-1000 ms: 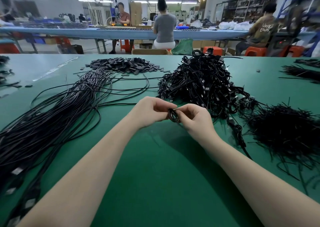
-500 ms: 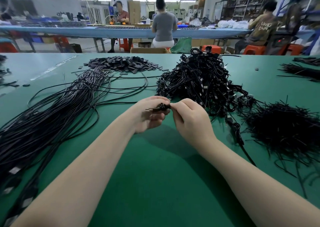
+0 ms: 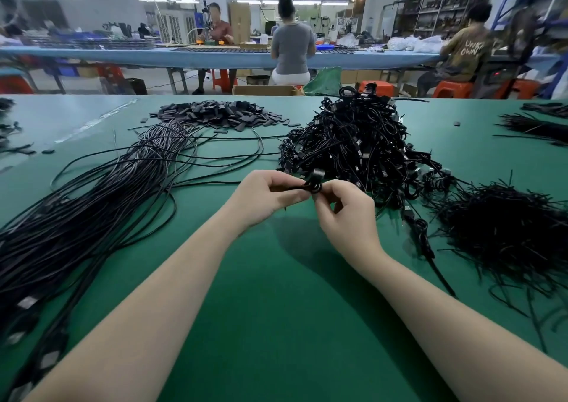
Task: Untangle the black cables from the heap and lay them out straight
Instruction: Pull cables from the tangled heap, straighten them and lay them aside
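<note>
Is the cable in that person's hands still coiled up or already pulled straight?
Still coiled. The cable shows as a small bundled loop pinched between the left hand and right hand, above the green table.

both bare forearms reach forward, converging. left hand [image 3: 266,193] and right hand [image 3: 343,208] meet fingertip to fingertip, fingers curled, pinching a small coiled cable [image 3: 313,184].

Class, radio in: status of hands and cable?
Left hand, right hand both pinch one coiled cable. Held above green table. Heap behind; nothing blocking.
</note>
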Demonstrator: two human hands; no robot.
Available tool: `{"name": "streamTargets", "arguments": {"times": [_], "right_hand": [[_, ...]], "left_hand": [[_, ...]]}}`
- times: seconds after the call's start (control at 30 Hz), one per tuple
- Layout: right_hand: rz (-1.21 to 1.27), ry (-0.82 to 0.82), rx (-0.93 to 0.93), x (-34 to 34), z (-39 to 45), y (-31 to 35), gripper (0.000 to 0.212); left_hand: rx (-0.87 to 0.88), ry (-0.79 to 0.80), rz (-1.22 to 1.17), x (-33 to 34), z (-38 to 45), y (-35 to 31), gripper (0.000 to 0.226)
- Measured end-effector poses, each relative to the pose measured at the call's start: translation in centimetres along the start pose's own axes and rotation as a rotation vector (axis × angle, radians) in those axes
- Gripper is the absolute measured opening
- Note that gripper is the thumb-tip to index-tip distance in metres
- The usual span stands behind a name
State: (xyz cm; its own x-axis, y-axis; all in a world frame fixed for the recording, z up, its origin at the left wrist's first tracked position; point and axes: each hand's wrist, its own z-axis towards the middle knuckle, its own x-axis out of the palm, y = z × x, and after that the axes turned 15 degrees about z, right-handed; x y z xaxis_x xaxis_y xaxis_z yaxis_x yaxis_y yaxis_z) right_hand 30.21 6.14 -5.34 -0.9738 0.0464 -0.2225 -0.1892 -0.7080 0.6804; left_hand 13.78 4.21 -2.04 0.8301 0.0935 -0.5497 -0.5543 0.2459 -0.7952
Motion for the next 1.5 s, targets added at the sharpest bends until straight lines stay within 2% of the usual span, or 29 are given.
{"name": "streamTargets", "arguments": {"times": [0.07,0.13,0.2,0.27,0.3,0.37,0.47,0.57,0.63,0.7,0.97,1.07,1.17,1.23,1.3,1.4,1.5], "right_hand": [[-0.03,0.016,-0.038,-0.1,0.1,0.0,0.01],[-0.066,0.039,-0.101,-0.1,0.2,0.1,0.01],[-0.152,0.058,-0.221,-0.1,0.3,0.4,0.009],[-0.268,0.068,-0.369,-0.1,0.4,0.5,0.01],[-0.286,0.059,-0.398,0.0,0.4,0.6,0.009],[-0.223,0.027,-0.326,0.0,0.2,0.6,0.006],[-0.103,0.015,-0.146,-0.2,-0.2,0.2,0.006],[-0.069,-0.006,-0.07,-0.4,-0.2,0.0,0.007],[-0.058,-0.015,-0.046,-0.4,-0.1,0.1,0.008],[-0.056,-0.014,-0.012,-0.3,-0.1,0.0,0.01],[-0.049,-0.002,0.033,-0.3,0.1,-0.2,0.01],[-0.061,0.011,0.018,-0.4,0.0,-0.2,0.008],[-0.12,0.074,-0.068,-0.4,0.0,0.0,0.008],[-0.197,0.099,-0.2,-0.3,0.0,0.3,0.007],[-0.265,0.104,-0.291,0.0,0.0,0.6,0.009],[-0.203,0.075,-0.203,0.3,-0.2,0.5,0.009],[-0.085,0.03,-0.051,0.0,-0.4,-0.1,0.009]], "left_hand": [[-0.048,-0.019,-0.012,0.4,0.1,-0.2,0.011],[-0.16,-0.026,-0.052,0.9,0.2,-0.5,0.02],[-0.349,0.038,-0.298,1.2,0.2,-0.8,0.02],[-0.45,0.114,-0.488,1.1,0.1,-1.5,0.009],[-0.439,0.153,-0.518,0.9,0.1,-1.6,0.014],[-0.402,0.183,-0.518,0.6,0.3,-1.8,0.03],[-0.274,0.18,-0.245,0.9,-0.2,-1.8,0.044],[-0.07,0.053,0.085,1.3,-0.2,-0.8,0.042],[0.048,-0.036,0.202,1.3,-0.1,-0.3,0.038],[0.078,-0.093,0.25,1.2,0.0,0.1,0.032],[-0.03,-0.093,0.122,2.0,-0.2,0.2,0.018],[-0.068,-0.034,0.077,2.3,-0.2,-0.4,0.018],[-0.202,0.031,-0.157,2.4,0.0,-1.3,0.025],[-0.344,0.037,-0.373,2.1,0.2,-1.7,0.018],[-0.445,0.065,-0.545,1.4,0.3,-1.7,0.021],[-0.391,0.124,-0.541,1.0,0.1,-1.3,0.028],[-0.305,0.135,-0.379,1.5,0.1,-1.2,0.028]]}}
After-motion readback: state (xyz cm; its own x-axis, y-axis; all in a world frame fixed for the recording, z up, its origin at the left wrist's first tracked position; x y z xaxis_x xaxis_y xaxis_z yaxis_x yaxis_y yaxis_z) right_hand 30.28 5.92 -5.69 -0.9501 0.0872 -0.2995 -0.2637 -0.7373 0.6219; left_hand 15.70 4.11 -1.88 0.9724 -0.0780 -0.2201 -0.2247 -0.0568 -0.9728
